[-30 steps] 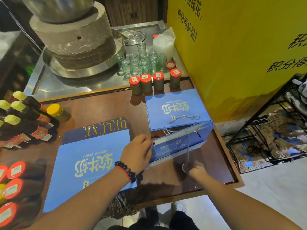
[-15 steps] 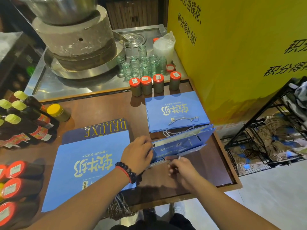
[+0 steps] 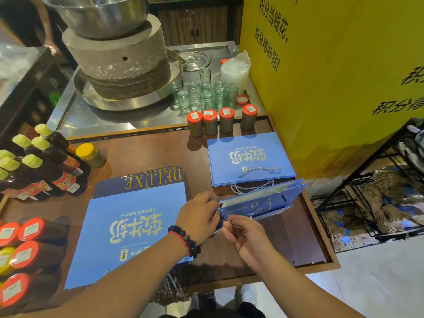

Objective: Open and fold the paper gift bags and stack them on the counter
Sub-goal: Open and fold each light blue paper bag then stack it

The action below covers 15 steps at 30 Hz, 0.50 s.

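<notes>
Head camera looks down on a brown wooden counter (image 3: 142, 154), where a small blue paper gift bag (image 3: 263, 200) lies on its side near the right edge, its mouth partly spread. The left hand (image 3: 198, 216), a dark bead bracelet (image 3: 183, 239) at its wrist, curls round the bag's near end and holds it. The right hand (image 3: 245, 239) pinches something thin at the bag's lower edge, seemingly its cord handle. Just behind lies a flat stack of small blue bags (image 3: 250, 157); to the left, a large flat blue bag (image 3: 128, 228) rests on a navy one. Four red-capped jars (image 3: 220, 121) stand at the back
</notes>
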Each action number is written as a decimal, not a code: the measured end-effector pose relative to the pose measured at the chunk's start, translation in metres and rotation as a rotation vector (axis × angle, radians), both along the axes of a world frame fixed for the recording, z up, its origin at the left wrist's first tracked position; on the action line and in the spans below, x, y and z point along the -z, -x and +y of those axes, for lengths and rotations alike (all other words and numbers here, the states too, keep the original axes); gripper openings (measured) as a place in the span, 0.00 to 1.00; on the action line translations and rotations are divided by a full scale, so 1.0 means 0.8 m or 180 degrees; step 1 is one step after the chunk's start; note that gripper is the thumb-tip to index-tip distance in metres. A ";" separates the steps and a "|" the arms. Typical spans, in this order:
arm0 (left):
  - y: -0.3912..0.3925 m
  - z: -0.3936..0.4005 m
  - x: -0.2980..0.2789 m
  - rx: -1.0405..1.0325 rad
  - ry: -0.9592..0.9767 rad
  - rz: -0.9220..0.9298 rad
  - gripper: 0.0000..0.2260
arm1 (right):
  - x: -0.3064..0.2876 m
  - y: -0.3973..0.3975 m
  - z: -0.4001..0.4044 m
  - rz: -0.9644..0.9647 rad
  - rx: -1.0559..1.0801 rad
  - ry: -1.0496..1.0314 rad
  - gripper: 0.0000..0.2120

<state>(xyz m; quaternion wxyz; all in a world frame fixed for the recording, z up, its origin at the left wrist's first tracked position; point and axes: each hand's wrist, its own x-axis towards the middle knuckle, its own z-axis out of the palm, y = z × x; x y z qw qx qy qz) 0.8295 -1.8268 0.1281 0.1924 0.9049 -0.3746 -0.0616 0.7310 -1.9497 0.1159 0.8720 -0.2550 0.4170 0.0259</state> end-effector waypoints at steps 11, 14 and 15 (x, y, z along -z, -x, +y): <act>0.003 0.001 -0.001 0.0029 -0.0066 -0.0008 0.11 | 0.004 -0.006 0.004 -0.0020 -0.0157 0.0364 0.11; 0.004 0.000 -0.002 0.0030 -0.0056 0.0003 0.12 | 0.004 -0.008 0.005 0.0015 -0.0213 0.0437 0.13; 0.004 0.000 -0.002 0.0027 -0.0053 0.0001 0.12 | 0.003 -0.010 0.006 0.0037 -0.0199 0.0458 0.13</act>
